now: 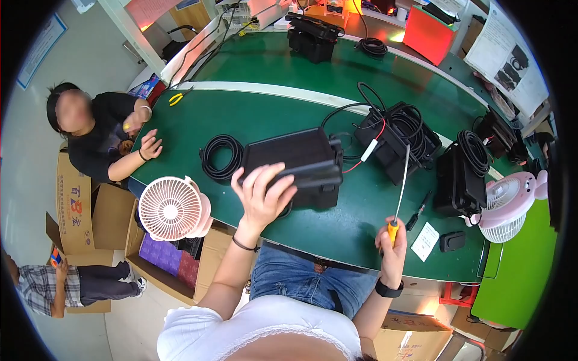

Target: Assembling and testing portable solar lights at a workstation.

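A black plastic case [292, 159] with a flat dark lid sits on the green table in front of me. My left hand [263, 195] grips its near left edge, fingers laid over the lid; its thumb is at the case's left corner. In my right hand [391, 243] is a screwdriver [402, 188] with a yellow handle and a long thin shaft, its tip up and away from me. The tip appears close to an open black case [400, 138] filled with coiled cable. A red wire with a white connector [368, 150] runs between the two cases.
A black cable coil [221, 157] lies left of the case; yellow-handled pliers [179, 97] are farther off. Fans stand at left [171, 207] and right [506, 201]. Another black case [460, 174], a paper slip [425, 242] and a small black block [452, 241] lie right. A co-worker [99, 129] sits left.
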A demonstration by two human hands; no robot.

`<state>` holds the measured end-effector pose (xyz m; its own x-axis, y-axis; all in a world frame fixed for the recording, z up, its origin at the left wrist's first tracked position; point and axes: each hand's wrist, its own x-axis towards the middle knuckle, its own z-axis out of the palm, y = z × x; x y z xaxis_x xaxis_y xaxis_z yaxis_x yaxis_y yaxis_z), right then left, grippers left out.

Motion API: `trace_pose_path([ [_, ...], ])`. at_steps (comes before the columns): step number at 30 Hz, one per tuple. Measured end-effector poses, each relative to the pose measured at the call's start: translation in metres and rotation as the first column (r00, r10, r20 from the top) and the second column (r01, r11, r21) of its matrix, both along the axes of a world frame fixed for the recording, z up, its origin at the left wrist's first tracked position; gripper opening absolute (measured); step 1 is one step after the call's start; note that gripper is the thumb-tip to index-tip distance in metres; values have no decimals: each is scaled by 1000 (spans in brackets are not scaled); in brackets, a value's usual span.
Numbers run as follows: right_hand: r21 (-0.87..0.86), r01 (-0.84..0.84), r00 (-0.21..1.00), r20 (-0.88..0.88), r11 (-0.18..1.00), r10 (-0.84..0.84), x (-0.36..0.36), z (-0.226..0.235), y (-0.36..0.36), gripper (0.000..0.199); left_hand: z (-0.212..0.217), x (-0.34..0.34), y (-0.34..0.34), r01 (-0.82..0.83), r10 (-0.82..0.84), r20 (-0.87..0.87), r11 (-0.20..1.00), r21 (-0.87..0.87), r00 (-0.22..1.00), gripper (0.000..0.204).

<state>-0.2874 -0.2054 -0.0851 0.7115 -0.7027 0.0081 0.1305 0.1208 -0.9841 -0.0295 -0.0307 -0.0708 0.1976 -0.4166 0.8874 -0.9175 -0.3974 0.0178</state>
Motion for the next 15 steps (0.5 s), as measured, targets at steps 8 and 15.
trace_pose_path([
  [8, -49, 130, 983, 141, 990, -122, 78, -1, 16, 33, -27, -40, 41, 144, -144, 94, 990, 0, 985, 38],
  [15, 73, 189, 940, 276, 979, -202, 102, -2, 24, 31, -44, -48, 43, 87, -87, -5, 996, 26, 996, 37],
])
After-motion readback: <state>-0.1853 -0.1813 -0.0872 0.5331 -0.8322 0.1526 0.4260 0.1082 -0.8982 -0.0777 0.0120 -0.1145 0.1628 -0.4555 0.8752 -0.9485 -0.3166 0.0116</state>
